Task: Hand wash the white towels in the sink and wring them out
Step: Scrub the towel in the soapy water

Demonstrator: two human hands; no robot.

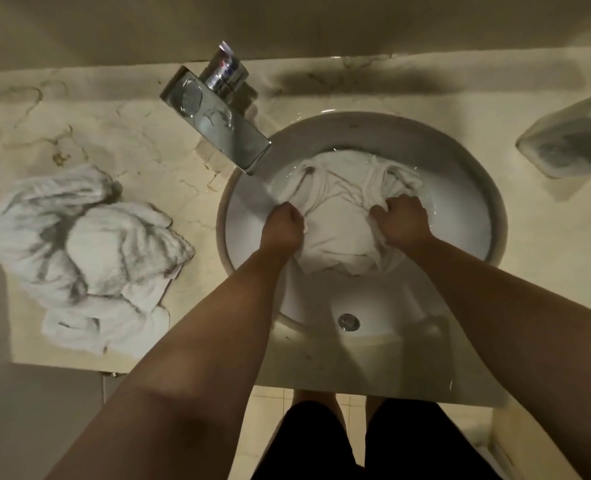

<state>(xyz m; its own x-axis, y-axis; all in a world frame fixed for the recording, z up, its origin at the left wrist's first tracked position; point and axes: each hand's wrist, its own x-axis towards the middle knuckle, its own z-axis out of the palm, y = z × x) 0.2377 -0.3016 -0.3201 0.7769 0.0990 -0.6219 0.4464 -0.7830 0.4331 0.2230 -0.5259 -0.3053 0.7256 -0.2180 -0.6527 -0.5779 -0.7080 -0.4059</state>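
While both fists, left hand (284,221) and right hand (402,220), clench the soaked towel (342,216) in the sink (477,174), it looks limp, heavy; best held by bunched edges.

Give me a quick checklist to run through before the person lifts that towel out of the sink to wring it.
1. Both hands gripping: left hand and right hand each bunch the towel. Ok.
2. Towel fully inside the sink: ok.
3. Towel soaked: lying in water, ok.
4. Tap shut off: cannot tell.
5. Lifting path: the tap's spout overhangs the sink's far left, near the left hand. Not ok, mind it.
6. Spot for the wrung towel: crumpled towels already fill the counter on the left. Cannot tell.
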